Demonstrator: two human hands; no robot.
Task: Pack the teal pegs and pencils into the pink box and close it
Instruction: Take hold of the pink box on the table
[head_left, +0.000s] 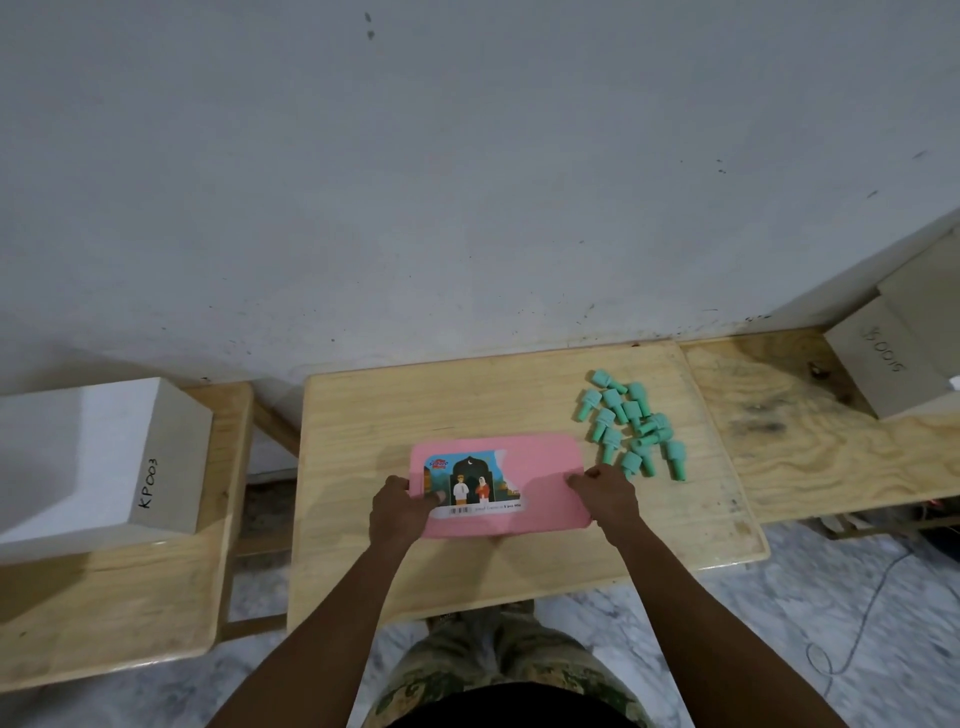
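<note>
Two hands are being pressed against the short ends of the pink box, which is lying flat with its lid on in the lower middle of the frame, on the light wooden table. The left hand is being curled around the box's left edge, its thumb laid on the picture label that covers the left part of the lid. The right hand is being wrapped over the right edge, fingers bent against the lid. A heap of teal pegs is lying loose on the table just to the upper right of the box, the nearest peg close beside the right hand. No pencils are being shown. A white box marked KP003 is sitting at the left of the frame, and another marked box at the right edge.
</note>
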